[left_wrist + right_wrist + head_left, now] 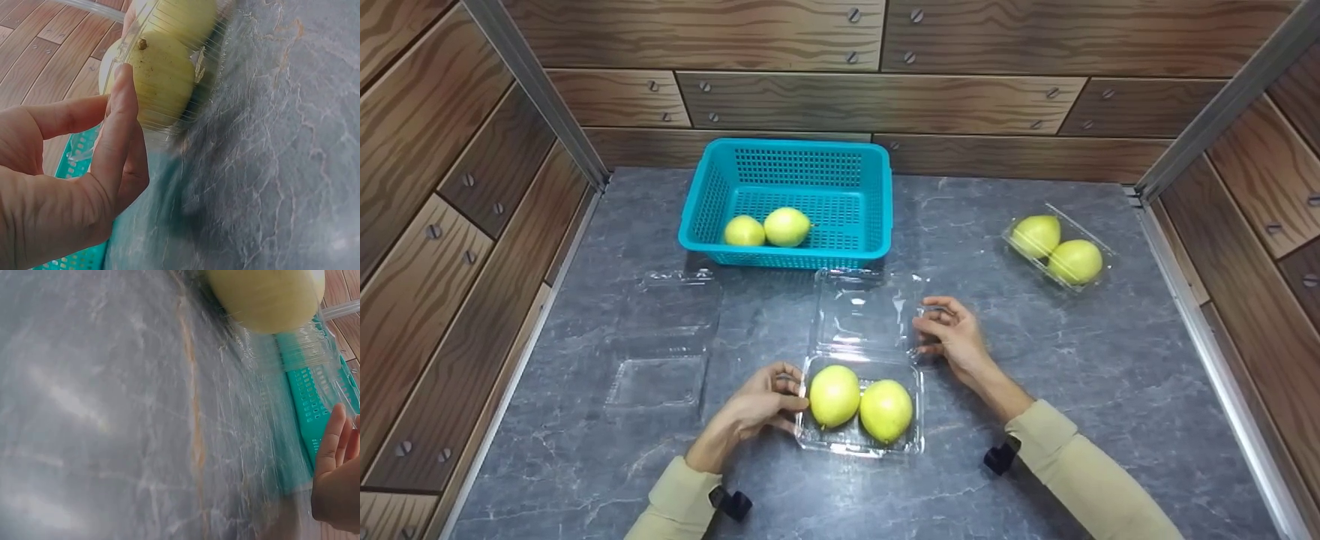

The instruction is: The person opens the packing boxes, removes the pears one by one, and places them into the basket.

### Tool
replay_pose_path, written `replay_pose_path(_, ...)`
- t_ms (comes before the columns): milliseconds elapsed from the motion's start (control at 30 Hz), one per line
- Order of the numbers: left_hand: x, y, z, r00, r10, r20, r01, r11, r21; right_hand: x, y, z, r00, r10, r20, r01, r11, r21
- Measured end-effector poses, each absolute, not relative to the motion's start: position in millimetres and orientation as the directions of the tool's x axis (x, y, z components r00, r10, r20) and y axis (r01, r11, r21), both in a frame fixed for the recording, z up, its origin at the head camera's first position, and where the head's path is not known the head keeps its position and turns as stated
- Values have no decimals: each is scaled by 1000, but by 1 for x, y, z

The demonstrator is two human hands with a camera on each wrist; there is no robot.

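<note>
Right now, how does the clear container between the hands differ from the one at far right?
The centre container has its lid folded open toward the basket; the right container looks closed.
The centre container sits roughly square to the basket, while the right container lies turned at an angle.
The left hand and right hand touch the centre container; neither touches the right container.
Both hold two yellowish fruits.

Grey veined tabletop (570, 480) carries teal basket (840, 260), left open clamshell (660, 382), middle open clamshell (855, 319), far-right clamshell (1074, 229).
</note>
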State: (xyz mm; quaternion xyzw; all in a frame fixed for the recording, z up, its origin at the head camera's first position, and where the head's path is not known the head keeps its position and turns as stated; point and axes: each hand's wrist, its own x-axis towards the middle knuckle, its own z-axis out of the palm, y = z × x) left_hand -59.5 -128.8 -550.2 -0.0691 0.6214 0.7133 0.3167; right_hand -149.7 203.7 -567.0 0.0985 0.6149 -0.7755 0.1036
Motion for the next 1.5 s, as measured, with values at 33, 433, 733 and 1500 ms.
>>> replay_pose_path(33, -60, -129, -550, -791, 361, -493, -536, -23, 844, -150, 203, -568, -959, -39, -282, 283, -220, -933)
replay_pose_path(433, -66, -133, -549, -808, 330, -489, -518, 1, 856, -160, 196, -573, -950, -40, -309, 311, -168, -935)
replay_pose_path(733, -69, -132, -545, -820, 308, -483, -500, 25, 865, -165, 195, -577, -934, -60, -353, 358, -169, -918)
replay_pose_path(1500, -69, -131, -545, -822, 301, -484, -499, 31, 866, -148, 203, -577, -873, -103, -476, 486, -124, -865)
